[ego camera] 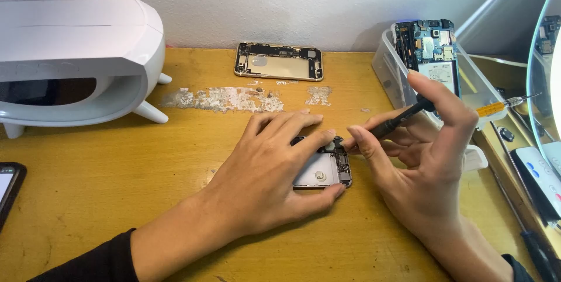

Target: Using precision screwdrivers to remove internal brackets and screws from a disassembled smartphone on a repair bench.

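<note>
The left hand (274, 171) lies flat on a small opened grey metal phone (324, 171) in the middle of the yellow wooden table (117, 200), pressing it down. The right hand (426, 159) pinches a thin black screwdriver (403, 119), its tip at the phone's top edge. Another opened gold phone shell (279, 61) lies by the wall.
</note>
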